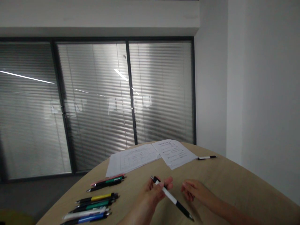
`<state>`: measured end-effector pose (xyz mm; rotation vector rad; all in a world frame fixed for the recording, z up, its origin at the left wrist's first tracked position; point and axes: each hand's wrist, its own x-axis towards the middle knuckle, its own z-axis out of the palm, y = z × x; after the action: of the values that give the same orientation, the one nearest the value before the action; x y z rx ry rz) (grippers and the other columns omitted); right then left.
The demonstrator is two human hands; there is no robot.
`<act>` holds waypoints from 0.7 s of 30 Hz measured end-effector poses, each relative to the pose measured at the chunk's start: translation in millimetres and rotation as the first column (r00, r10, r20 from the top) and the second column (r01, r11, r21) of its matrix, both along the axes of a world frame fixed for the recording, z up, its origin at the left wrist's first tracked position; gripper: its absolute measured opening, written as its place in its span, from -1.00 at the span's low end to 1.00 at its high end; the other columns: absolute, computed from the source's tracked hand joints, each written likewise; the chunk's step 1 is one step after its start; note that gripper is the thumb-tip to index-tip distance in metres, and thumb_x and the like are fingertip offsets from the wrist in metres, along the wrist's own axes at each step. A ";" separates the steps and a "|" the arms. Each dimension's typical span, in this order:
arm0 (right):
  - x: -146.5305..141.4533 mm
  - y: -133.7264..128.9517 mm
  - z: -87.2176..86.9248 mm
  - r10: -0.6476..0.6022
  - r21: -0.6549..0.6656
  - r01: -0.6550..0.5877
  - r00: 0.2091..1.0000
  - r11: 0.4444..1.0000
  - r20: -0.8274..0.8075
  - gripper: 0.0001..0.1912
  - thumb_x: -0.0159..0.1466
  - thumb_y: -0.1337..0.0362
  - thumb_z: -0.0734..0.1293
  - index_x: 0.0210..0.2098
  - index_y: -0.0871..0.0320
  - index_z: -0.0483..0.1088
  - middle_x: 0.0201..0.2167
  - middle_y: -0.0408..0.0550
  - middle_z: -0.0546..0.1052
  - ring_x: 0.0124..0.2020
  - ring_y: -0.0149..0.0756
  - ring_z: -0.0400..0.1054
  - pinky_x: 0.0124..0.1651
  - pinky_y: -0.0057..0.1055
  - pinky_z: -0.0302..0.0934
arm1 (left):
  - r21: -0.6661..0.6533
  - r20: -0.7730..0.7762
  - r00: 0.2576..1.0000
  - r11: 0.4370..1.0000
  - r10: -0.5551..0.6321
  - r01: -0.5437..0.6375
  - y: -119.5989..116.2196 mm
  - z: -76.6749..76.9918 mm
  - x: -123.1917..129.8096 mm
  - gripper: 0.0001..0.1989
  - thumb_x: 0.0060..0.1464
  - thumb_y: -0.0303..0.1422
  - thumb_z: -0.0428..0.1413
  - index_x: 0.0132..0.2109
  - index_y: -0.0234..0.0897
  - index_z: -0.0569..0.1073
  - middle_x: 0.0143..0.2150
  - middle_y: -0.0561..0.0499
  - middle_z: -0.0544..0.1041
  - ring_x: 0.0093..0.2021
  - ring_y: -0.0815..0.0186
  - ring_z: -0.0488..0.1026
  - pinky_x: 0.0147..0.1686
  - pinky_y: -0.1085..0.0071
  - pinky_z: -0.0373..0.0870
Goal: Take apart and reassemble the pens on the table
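Observation:
A white pen with black ends [172, 198] slants down to the right, held between the thumb and fingers of my left hand [154, 193]. To the right of that pen is my right hand [192, 189], its fingers loosely curled and apart from the pen; what they hold, if anything, cannot be made out. On the left of the table lie several pens: a group with a green and black pen [109, 181] farther back, and nearer ones including a yellow and black pen [97, 198] and a blue pen [90, 218].
Printed sheets [133, 158] and another printed page [174, 153] lie at the far side of the round wooden table [225, 181]. Beside the page is a black and white pen [206, 157]. Glass panels with blinds stand behind, a wall at the right.

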<state>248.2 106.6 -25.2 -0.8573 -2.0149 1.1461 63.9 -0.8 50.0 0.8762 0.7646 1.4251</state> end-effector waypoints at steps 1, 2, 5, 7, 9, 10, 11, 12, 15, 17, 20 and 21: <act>-0.3 0.2 -0.9 0.002 0.004 -0.002 1.000 1.000 -0.011 -0.43 0.11 -0.21 0.02 -0.51 0.15 0.31 -0.73 -0.20 0.27 -0.69 -0.39 0.17 -0.56 -0.43 0.09 | -0.002 -0.003 1.000 1.000 -0.003 0.003 -0.6 0.1 0.6 -0.72 -0.23 -0.34 0.30 -0.39 -0.30 0.37 -0.21 -0.23 0.56 -0.16 0.08 0.48 -0.02 0.16 0.22; -0.6 0.3 -1.6 0.000 0.020 0.001 1.000 1.000 -0.021 -0.43 0.11 -0.21 0.02 -0.52 0.15 0.30 -0.74 -0.20 0.26 -0.70 -0.41 0.15 -0.57 -0.44 0.08 | -0.005 -0.006 1.000 1.000 -0.002 0.002 -1.4 0.3 1.0 -0.73 -0.23 -0.34 0.30 -0.39 -0.29 0.36 -0.21 -0.22 0.57 -0.15 0.09 0.47 -0.03 0.18 0.22; -0.9 -1.9 -1.7 0.007 0.030 -0.007 1.000 1.000 -0.003 -0.47 0.08 -0.20 0.09 -0.56 0.15 0.29 -0.74 -0.21 0.26 -0.70 -0.44 0.13 -0.59 -0.48 0.06 | -0.013 -0.027 0.999 0.999 0.045 -0.045 -2.7 -0.5 0.9 -0.75 -0.19 -0.33 0.27 -0.39 -0.26 0.35 -0.17 -0.18 0.56 -0.10 0.14 0.43 -0.09 0.25 0.24; -0.6 -5.6 1.5 0.035 0.021 -0.036 0.999 0.999 0.009 -0.49 0.05 -0.19 0.14 -0.52 0.16 0.31 -0.70 -0.20 0.30 -0.68 -0.44 0.15 -0.58 -0.50 0.06 | -0.008 -0.033 0.995 0.995 0.096 -0.096 -0.9 -3.9 -0.8 -0.79 -0.14 -0.32 0.25 -0.38 -0.24 0.36 -0.14 -0.14 0.55 -0.09 0.18 0.42 -0.14 0.31 0.25; -0.5 -10.8 7.2 0.081 0.030 -0.081 0.996 0.996 0.023 -0.49 0.05 -0.18 0.16 -0.43 0.16 0.35 -0.62 -0.15 0.36 -0.62 -0.41 0.19 -0.55 -0.49 0.08 | -0.004 -0.029 0.991 0.991 0.134 -0.135 3.3 -9.6 -3.0 -0.80 -0.14 -0.31 0.25 -0.39 -0.24 0.38 -0.17 -0.09 0.56 -0.12 0.21 0.43 -0.20 0.38 0.26; -0.8 -13.7 10.6 0.098 0.053 -0.100 0.995 0.994 0.028 -0.49 0.05 -0.17 0.17 -0.37 0.16 0.37 -0.57 -0.13 0.39 -0.58 -0.39 0.22 -0.52 -0.48 0.11 | -0.004 -0.031 0.989 0.989 0.145 -0.145 6.0 -12.8 -3.8 -0.80 -0.16 -0.30 0.25 -0.40 -0.24 0.39 -0.21 -0.08 0.57 -0.14 0.22 0.44 -0.24 0.40 0.26; -1.4 -16.7 14.1 0.111 0.084 -0.114 0.993 0.990 0.037 -0.50 0.06 -0.15 0.17 -0.33 0.16 0.38 -0.52 -0.10 0.41 -0.53 -0.36 0.25 -0.47 -0.46 0.13 | -0.001 -0.038 0.987 0.988 0.155 -0.156 8.7 -15.9 -4.2 -0.79 -0.18 -0.28 0.26 -0.40 -0.25 0.40 -0.24 -0.07 0.58 -0.17 0.22 0.45 -0.27 0.42 0.26; -2.5 -19.8 17.6 0.117 0.116 -0.121 0.992 0.986 0.049 -0.52 0.08 -0.12 0.18 -0.29 0.15 0.39 -0.48 -0.08 0.43 -0.48 -0.33 0.27 -0.43 -0.45 0.15 | 0.005 -0.051 0.985 0.986 0.167 -0.167 11.2 -18.8 -4.2 -0.77 -0.20 -0.27 0.27 -0.41 -0.25 0.40 -0.26 -0.06 0.58 -0.21 0.23 0.46 -0.30 0.43 0.27; -6.6 -29.1 26.2 0.136 0.170 -0.151 0.986 0.974 0.098 -0.69 0.09 0.06 0.21 -0.31 0.12 0.42 -0.47 -0.10 0.44 -0.44 -0.32 0.27 -0.38 -0.47 0.14 | 0.037 -0.105 0.976 0.982 0.190 -0.187 17.3 -25.5 -1.2 -0.67 -0.33 -0.23 0.32 -0.45 -0.25 0.35 -0.32 -0.08 0.59 -0.34 0.22 0.48 -0.42 0.43 0.25; -8.7 -34.7 30.7 0.134 0.145 -0.158 0.978 0.977 0.159 -0.81 0.07 0.23 0.22 -0.38 0.12 0.43 -0.52 -0.14 0.43 -0.46 -0.35 0.26 -0.41 -0.51 0.11 | 0.053 -0.126 0.975 0.983 0.182 -0.177 20.3 -28.9 1.5 -0.60 -0.43 -0.19 0.35 -0.48 -0.24 0.32 -0.34 -0.09 0.59 -0.40 0.21 0.48 -0.46 0.43 0.23; -9.0 -40.4 37.9 0.100 0.122 -0.136 0.959 0.983 0.264 -0.82 0.02 0.39 0.21 -0.43 0.13 0.43 -0.55 -0.18 0.42 -0.48 -0.38 0.27 -0.44 -0.54 0.08 | 0.073 -0.144 0.976 0.986 0.162 -0.153 23.6 -33.2 2.2 -0.56 -0.47 -0.12 0.34 -0.49 -0.24 0.31 -0.42 -0.07 0.59 -0.43 0.20 0.47 -0.48 0.42 0.22; -8.7 -41.3 40.8 0.098 0.135 -0.143 0.951 0.981 0.294 -0.81 0.02 0.40 0.20 -0.42 0.12 0.43 -0.54 -0.18 0.42 -0.47 -0.38 0.28 -0.44 -0.54 0.08 | 0.081 -0.159 0.974 0.986 0.159 -0.148 24.2 -34.4 1.2 -0.57 -0.46 -0.11 0.33 -0.50 -0.24 0.32 -0.46 -0.06 0.58 -0.42 0.20 0.47 -0.47 0.43 0.21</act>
<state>239.6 65.3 15.6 -0.8707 -2.3885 0.9571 65.1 23.4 15.6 1.0158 0.9297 1.5352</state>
